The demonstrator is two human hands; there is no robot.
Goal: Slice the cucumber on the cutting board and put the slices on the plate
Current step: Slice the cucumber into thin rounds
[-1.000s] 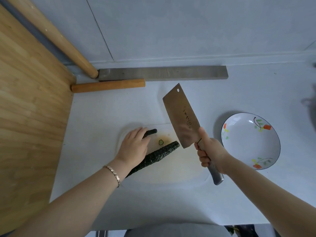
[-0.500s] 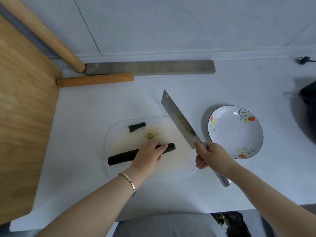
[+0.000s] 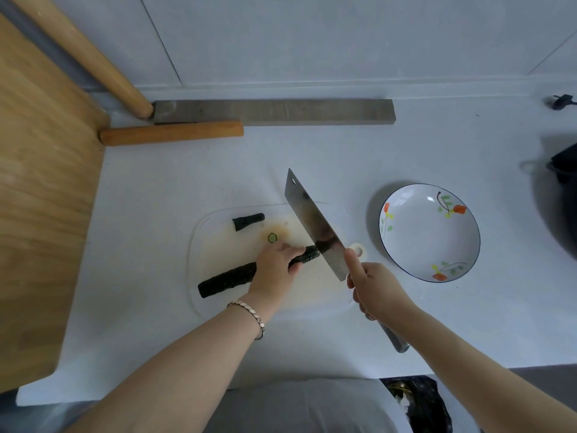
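A dark green cucumber (image 3: 229,279) lies across the clear cutting board (image 3: 199,242). My left hand (image 3: 274,267) presses down on its right part, fingers curled over it. My right hand (image 3: 373,287) grips the handle of a cleaver (image 3: 312,225). The blade's edge rests at the cucumber's right tip. A cut-off stem end (image 3: 247,221) and one thin slice (image 3: 272,237) lie at the board's far side. The white plate (image 3: 399,260) with flower prints sits to the right and holds no slices.
A large wooden board (image 3: 40,195) stands at the left. Two wooden rolling pins (image 3: 171,133) and a grey bar (image 3: 274,111) lie along the back wall. A dark pot (image 3: 563,189) sits at the right edge. The counter's front edge runs close to my body.
My left hand let go of the stem end and came down on the cucumber, which turned flatter. The cleaver dropped from raised to the cucumber's right tip.
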